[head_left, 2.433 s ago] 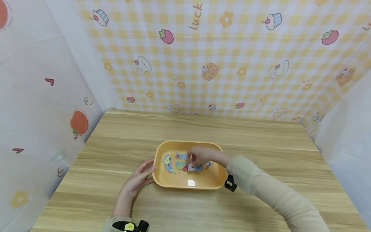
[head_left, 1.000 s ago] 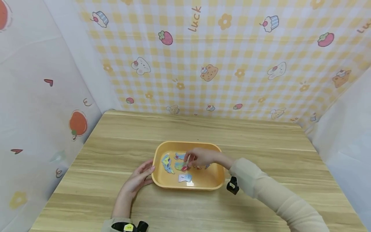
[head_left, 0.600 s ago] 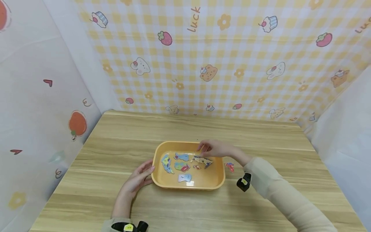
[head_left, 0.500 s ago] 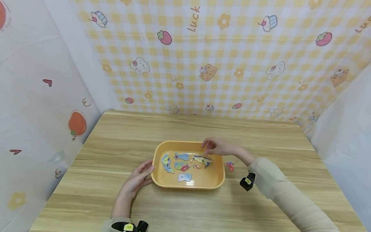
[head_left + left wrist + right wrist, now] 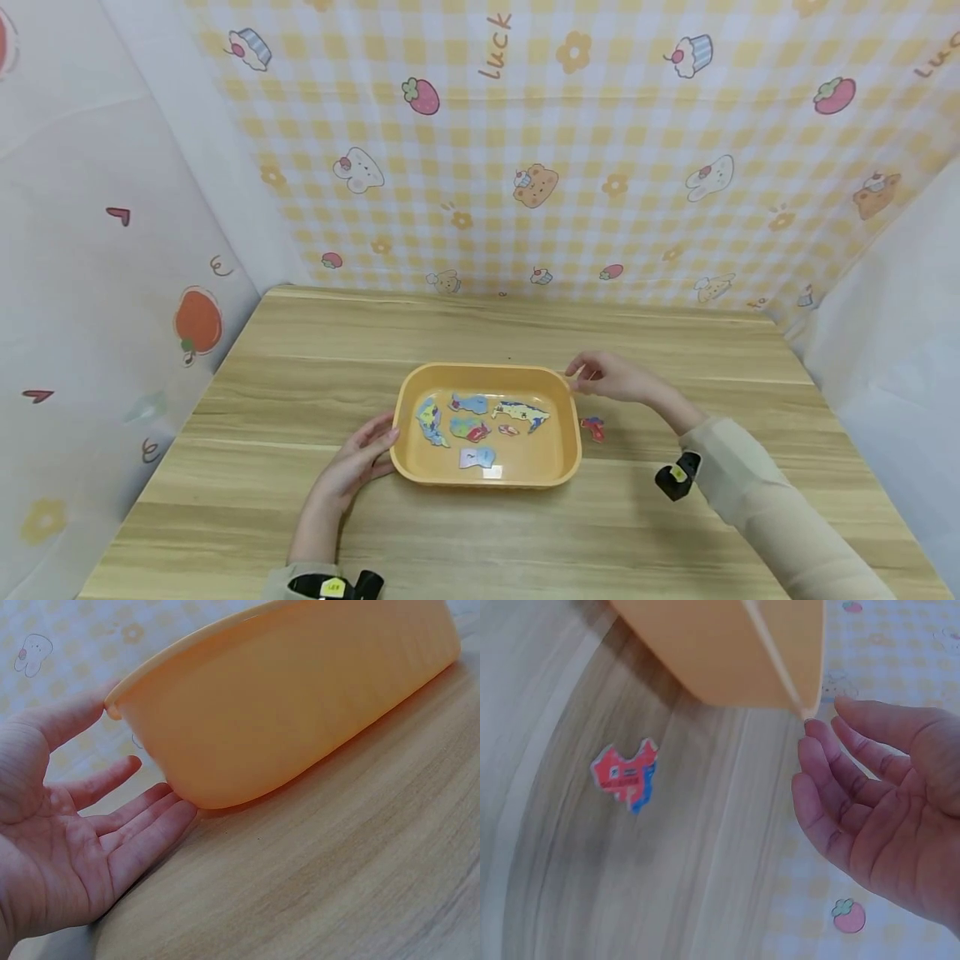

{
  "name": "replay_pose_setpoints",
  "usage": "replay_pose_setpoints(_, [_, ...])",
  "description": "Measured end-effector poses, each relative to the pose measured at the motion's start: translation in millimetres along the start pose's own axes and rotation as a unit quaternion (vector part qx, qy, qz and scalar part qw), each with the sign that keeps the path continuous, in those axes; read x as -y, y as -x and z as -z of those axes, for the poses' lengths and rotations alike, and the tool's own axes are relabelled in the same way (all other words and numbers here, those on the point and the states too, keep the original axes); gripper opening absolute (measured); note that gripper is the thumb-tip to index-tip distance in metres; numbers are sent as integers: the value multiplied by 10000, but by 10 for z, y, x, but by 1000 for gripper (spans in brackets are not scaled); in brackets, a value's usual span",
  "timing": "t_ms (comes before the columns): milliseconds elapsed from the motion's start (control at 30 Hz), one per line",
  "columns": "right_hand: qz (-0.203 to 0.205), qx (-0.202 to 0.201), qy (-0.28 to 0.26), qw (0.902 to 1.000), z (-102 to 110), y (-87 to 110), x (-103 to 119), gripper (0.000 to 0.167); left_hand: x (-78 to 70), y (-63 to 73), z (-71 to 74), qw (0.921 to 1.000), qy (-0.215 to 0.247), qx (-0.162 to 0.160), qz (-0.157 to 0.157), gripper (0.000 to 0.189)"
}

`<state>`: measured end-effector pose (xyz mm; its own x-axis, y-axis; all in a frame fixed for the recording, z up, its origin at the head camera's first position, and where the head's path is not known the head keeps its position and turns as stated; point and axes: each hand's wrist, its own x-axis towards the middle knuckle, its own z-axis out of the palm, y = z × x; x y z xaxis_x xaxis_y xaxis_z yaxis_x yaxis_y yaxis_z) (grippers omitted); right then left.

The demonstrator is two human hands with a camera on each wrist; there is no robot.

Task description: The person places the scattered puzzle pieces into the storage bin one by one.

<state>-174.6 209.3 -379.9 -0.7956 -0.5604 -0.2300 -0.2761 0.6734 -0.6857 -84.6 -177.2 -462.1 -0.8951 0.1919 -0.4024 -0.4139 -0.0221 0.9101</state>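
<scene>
A yellow-orange plastic tub (image 5: 487, 482) stands on the table with several flat, irregular, printed pieces like map-puzzle pieces lying apart inside. Among them are a blue-yellow curved piece (image 5: 431, 421), a cream piece (image 5: 522, 412), a green-red piece (image 5: 470, 429) and a pink-and-blue piece (image 5: 477, 457). At the tub's left end is my left hand (image 5: 358, 462); in the left wrist view its thumb touches the rim and its straight fingers rest by the base. My right hand (image 5: 615, 379), holding nothing, has loosely bent fingers by the tub's back right corner. A red-blue piece (image 5: 626, 774) lies on the table right of the tub.
The wood-grain table (image 5: 675, 533) extends around the tub. A yellow checked cloth (image 5: 570, 125) hangs behind its far edge, and pale printed cloth (image 5: 97, 292) hangs on the left. More white cloth (image 5: 900, 300) closes off the right side.
Earlier, my right hand set the pink-and-blue piece down at the tub's front. It has since moved out right to the back right corner, uncovering the other pieces. The left hand stayed put.
</scene>
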Motion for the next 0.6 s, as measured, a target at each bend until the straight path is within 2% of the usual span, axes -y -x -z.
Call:
replay_pose_setpoints(267, [-82, -111, 78, 9999, -24, 86, -256, 22, 1, 9, 5, 10000, 20, -26, 39, 59])
replay_pose_setpoints(600, [-561, -41, 13, 9984, -125, 170, -460, 23, 18, -10, 24, 10000, -23, -22, 48, 60])
